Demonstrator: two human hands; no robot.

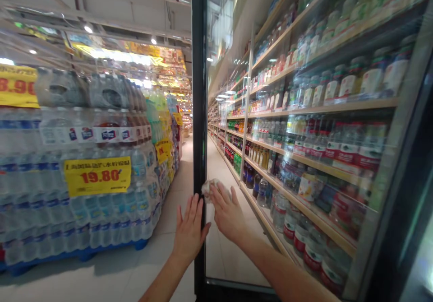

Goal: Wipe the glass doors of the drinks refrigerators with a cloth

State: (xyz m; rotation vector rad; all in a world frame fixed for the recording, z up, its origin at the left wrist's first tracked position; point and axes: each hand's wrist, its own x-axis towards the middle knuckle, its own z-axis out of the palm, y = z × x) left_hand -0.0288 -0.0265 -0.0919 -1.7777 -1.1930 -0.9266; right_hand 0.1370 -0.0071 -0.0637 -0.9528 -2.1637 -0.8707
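A tall glass cooler door point(304, 90) with a black frame edge point(199, 90) stands open in front of me. My left hand point(190, 229) lies flat and open against the outer side of the frame edge, fingers pointing up. My right hand point(227, 211) presses a crumpled white cloth point(210, 188) against the lower part of the glass, just right of the frame. Through the glass I see shelves point(338, 108) full of bottled drinks.
A large stack of shrink-wrapped water bottles point(84, 180) on a blue pallet stands at left, with a yellow price sign 19.80 point(97, 175). A tiled aisle point(179, 189) runs away between the stack and the shelving.
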